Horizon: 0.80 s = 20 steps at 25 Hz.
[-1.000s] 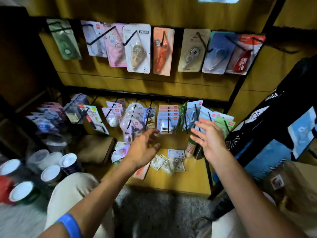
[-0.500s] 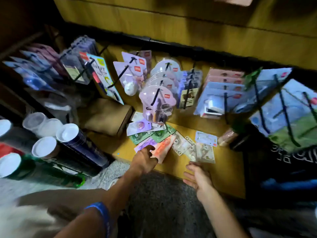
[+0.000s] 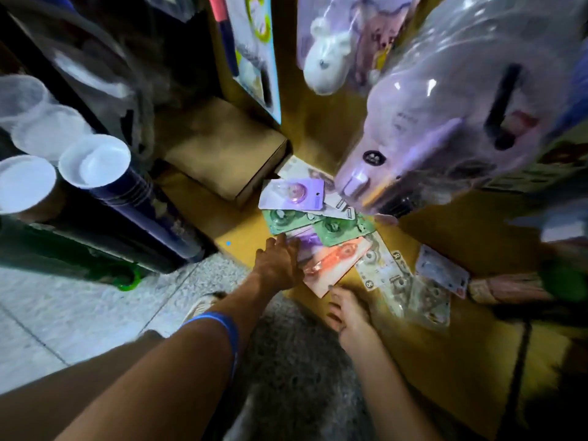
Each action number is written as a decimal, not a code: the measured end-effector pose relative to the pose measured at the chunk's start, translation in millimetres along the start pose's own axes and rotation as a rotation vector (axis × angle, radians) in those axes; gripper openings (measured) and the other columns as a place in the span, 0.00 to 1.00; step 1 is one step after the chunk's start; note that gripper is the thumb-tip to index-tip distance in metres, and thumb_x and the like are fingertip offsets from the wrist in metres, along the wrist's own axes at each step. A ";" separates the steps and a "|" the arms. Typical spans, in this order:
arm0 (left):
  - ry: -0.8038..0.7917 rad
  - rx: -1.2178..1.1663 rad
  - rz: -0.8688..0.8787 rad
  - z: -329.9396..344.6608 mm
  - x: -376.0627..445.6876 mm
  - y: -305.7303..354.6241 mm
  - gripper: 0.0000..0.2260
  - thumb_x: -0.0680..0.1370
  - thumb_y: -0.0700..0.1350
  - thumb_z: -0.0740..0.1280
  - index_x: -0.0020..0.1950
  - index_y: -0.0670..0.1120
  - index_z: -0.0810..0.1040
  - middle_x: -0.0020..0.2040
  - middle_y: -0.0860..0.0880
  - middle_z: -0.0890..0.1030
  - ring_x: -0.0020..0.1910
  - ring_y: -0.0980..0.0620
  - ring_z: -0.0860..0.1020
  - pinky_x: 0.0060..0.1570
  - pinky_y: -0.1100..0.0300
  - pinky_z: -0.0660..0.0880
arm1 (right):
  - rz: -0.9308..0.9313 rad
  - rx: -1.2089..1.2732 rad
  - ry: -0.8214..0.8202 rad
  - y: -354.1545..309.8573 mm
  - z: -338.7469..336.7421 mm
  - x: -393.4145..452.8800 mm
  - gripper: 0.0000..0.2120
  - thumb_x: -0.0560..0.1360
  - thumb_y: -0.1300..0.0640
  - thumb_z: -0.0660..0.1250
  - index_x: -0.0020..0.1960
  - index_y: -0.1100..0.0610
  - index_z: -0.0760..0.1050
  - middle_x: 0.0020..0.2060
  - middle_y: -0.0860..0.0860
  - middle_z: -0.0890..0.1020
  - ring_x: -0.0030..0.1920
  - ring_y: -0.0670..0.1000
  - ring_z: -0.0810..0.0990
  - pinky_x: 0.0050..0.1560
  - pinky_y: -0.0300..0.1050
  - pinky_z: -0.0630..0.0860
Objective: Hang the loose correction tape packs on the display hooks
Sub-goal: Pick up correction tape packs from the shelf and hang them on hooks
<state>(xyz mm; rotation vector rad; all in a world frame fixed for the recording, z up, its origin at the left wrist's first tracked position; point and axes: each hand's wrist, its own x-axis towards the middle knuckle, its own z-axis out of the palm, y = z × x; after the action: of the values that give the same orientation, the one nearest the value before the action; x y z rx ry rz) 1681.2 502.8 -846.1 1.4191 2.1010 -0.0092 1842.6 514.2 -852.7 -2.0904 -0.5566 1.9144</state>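
Dropped much lower and closer than half a second back — hanging display packs now looming blurred overhead, hooks themselves out of sight, loose pile filling mid-view. Left hand (image 3: 280, 262) gone forward onto the pile; right hand (image 3: 345, 308) crept up to the orange pack's near corner.

Flat orange-and-pink carded correction tape pack (image 3: 334, 265) lying on the yellow wooden shelf base (image 3: 477, 237), long axis running diagonally — near corner pointing down toward the right hand, far end angled up and to the right. Just left of that orange pack, touching its edge: the left hand, fingers extended and laid over a purple carded pack (image 3: 307, 241), not visibly curled round anything. Just below the orange pack's near corner: the right hand, fingers straight and relaxed, tips about at the corner, contact uncertain, holding nothing. Left hand the nearer to the pack's middle; right hand better placed for lifting the corner.

Beyond the orange pack, farther from the person: two green carded packs (image 3: 337, 226) overlapping, then a lilac carded pack with a round clear blister (image 3: 292, 194). Right of the orange pack: clear-bagged pale packs (image 3: 410, 288). Left of and beyond the pile: a brown cardboard box (image 3: 222, 148).

Likely next — pinch one card and raise it toward a hook above.
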 end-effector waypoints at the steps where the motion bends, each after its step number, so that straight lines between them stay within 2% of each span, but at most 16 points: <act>1: -0.009 0.019 -0.010 5.9 6.0 -5.5 0.31 0.76 0.57 0.65 0.77 0.50 0.61 0.76 0.43 0.59 0.73 0.39 0.61 0.64 0.45 0.68 | -0.009 0.021 -0.040 -1.0 5.9 6.7 0.18 0.76 0.55 0.67 0.65 0.57 0.74 0.58 0.53 0.79 0.58 0.53 0.77 0.58 0.50 0.73; 3: 0.000 -0.044 -0.026 19.1 11.7 -16.1 0.35 0.73 0.64 0.62 0.77 0.53 0.61 0.77 0.45 0.57 0.74 0.40 0.59 0.65 0.44 0.67 | -0.013 0.113 -0.129 -5.0 16.0 15.9 0.14 0.77 0.56 0.66 0.62 0.56 0.75 0.55 0.53 0.81 0.50 0.52 0.79 0.53 0.48 0.75; 5: 0.028 -0.113 -0.002 29.6 1.5 -8.8 0.35 0.69 0.68 0.56 0.72 0.51 0.69 0.73 0.46 0.65 0.69 0.40 0.65 0.60 0.47 0.70 | -0.012 0.165 -0.134 -4.3 23.4 20.7 0.11 0.78 0.56 0.64 0.60 0.55 0.74 0.49 0.54 0.81 0.47 0.53 0.79 0.51 0.49 0.76; 7: 0.064 -0.142 -0.014 43.4 -14.2 7.2 0.27 0.73 0.64 0.61 0.65 0.47 0.74 0.66 0.44 0.71 0.62 0.39 0.70 0.54 0.50 0.72 | -0.031 0.127 -0.094 -0.7 29.6 22.2 0.12 0.80 0.57 0.62 0.62 0.57 0.73 0.52 0.56 0.81 0.45 0.53 0.79 0.48 0.50 0.78; 8: 0.093 -0.207 -0.039 52.2 -17.9 13.4 0.22 0.75 0.60 0.64 0.61 0.46 0.76 0.61 0.43 0.74 0.59 0.39 0.72 0.51 0.51 0.72 | -0.042 0.084 -0.076 1.8 29.7 20.4 0.13 0.80 0.57 0.62 0.64 0.57 0.73 0.55 0.57 0.81 0.44 0.53 0.79 0.43 0.47 0.78; 9: 0.137 -0.313 -0.072 57.3 -22.3 18.3 0.19 0.73 0.58 0.66 0.56 0.45 0.77 0.55 0.42 0.77 0.55 0.39 0.75 0.50 0.52 0.72 | -0.047 0.042 -0.060 5.0 26.8 17.7 0.13 0.80 0.58 0.61 0.64 0.58 0.73 0.56 0.57 0.81 0.42 0.51 0.79 0.38 0.44 0.76; 11: 0.175 -0.650 -0.173 68.8 -29.6 25.3 0.16 0.68 0.54 0.71 0.51 0.46 0.76 0.48 0.42 0.80 0.47 0.40 0.79 0.46 0.53 0.77 | -0.036 0.006 -0.068 11.6 15.7 8.2 0.10 0.81 0.58 0.59 0.59 0.58 0.75 0.50 0.54 0.82 0.39 0.49 0.77 0.36 0.42 0.73; 13: 0.091 -1.162 -0.305 74.4 -38.5 38.7 0.16 0.71 0.39 0.73 0.55 0.46 0.71 0.47 0.43 0.79 0.42 0.46 0.78 0.38 0.61 0.78 | -0.040 0.013 -0.091 18.5 1.6 2.9 0.08 0.81 0.58 0.58 0.57 0.55 0.75 0.42 0.50 0.80 0.38 0.49 0.77 0.39 0.44 0.74; 14: 0.047 -1.322 -0.366 79.0 -42.5 45.6 0.18 0.72 0.31 0.70 0.56 0.44 0.68 0.47 0.42 0.77 0.40 0.48 0.75 0.34 0.66 0.76 | -0.040 0.014 -0.096 20.7 -4.5 1.3 0.08 0.81 0.58 0.58 0.57 0.54 0.74 0.40 0.50 0.79 0.38 0.50 0.77 0.39 0.44 0.74; 15: 0.057 -1.366 -0.406 84.9 -45.7 50.9 0.20 0.72 0.28 0.70 0.57 0.43 0.67 0.46 0.42 0.76 0.39 0.49 0.74 0.34 0.68 0.74 | -0.032 -0.017 -0.094 21.9 -9.4 -1.0 0.08 0.81 0.56 0.58 0.57 0.54 0.73 0.40 0.50 0.79 0.38 0.50 0.77 0.38 0.45 0.75; 18: 0.215 -1.165 -0.480 94.2 -45.2 52.4 0.19 0.69 0.36 0.75 0.55 0.44 0.71 0.45 0.44 0.80 0.39 0.49 0.77 0.38 0.61 0.74 | -0.032 -0.346 -0.020 22.5 -19.6 0.4 0.12 0.80 0.48 0.59 0.55 0.55 0.73 0.41 0.53 0.80 0.36 0.53 0.78 0.36 0.45 0.75; 20: 0.281 -1.137 -0.558 89.3 -38.8 47.1 0.19 0.69 0.40 0.76 0.55 0.44 0.72 0.44 0.46 0.79 0.40 0.48 0.77 0.39 0.61 0.71 | -0.175 -0.703 0.189 12.4 -30.5 5.6 0.18 0.76 0.45 0.61 0.58 0.56 0.72 0.48 0.53 0.81 0.46 0.57 0.81 0.45 0.48 0.78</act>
<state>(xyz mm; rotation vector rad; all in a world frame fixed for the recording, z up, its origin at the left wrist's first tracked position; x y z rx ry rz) 1772.6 461.3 -886.3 0.1572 2.0339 1.0256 1874.6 507.7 -859.9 -2.4617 -1.4761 1.5277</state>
